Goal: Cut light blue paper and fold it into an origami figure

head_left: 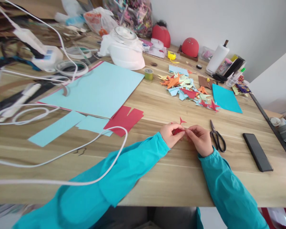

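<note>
Right now both hands meet just left of the scissors (pixel 218 138). The left hand (pixel 173 135) and the right hand (pixel 201 140) each pinch the small red folded paper (pixel 178 130) between thumb and fingertips, low over the wood, with one pointed tip standing up on its far side.

The paper looks thin, so pinches pulling against each other could probably tear it or set a crooked crease, and a heavy thumb might flatten that tip. The scissors lie just beside the right hand, and a sideways sweep of that wrist could knock them. Farther left of the scissors, a white cable (pixel 85 144) loops across the left sleeve. A lifted forearm may well snag it and drag what it joins.

Bare wood runs from the scissors to the near table edge (pixel 181 197), giving fair room for both wrists. A phone (pixel 257 152) lies right of the scissors, apart from them. The pile of folded shapes (pixel 188 89) sits beyond the scissors, well apart.
</note>
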`<state>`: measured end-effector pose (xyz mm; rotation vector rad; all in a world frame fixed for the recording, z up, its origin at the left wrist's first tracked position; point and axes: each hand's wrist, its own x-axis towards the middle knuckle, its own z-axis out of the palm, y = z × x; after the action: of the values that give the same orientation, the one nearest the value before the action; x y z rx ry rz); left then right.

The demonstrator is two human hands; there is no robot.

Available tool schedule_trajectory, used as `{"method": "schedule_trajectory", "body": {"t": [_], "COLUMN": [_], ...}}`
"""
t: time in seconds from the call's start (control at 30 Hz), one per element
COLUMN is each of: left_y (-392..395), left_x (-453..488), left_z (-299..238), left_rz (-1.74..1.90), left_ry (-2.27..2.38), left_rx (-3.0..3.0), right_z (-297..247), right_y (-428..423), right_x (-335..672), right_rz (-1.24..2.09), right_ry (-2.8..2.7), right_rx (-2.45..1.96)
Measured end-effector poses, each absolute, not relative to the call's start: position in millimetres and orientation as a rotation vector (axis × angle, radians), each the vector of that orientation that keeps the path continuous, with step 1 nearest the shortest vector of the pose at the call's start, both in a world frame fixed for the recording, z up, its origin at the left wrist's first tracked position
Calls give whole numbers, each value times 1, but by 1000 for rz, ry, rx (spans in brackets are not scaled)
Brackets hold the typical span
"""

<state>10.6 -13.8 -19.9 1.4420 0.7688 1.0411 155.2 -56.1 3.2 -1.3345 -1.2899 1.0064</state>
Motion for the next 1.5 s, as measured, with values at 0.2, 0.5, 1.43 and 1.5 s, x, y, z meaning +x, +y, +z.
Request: {"method": "schedule_trajectory", "body": {"t": [0.2,0.5,1.43,1.5], "left_y": [-15,-17,-19,-19], "left_x": [10,11,11,10], "left_z": [-17,-12,-20,-19], "left_rz": [1049,968,1014,995], "left_ry": [768,784,757,772], "left_rx": [1370,1217,1533,1518], "right_z": [7,6,2,2], "right_y": [-56,-56,-62,-63], "right_x": [154,154,154,154], "right_rz": [1118,1119,548,460], "right_ry": [-1284,-1208,-1603,-1654], "right_rx": [-1327,-1323,-1478,-1476]}}
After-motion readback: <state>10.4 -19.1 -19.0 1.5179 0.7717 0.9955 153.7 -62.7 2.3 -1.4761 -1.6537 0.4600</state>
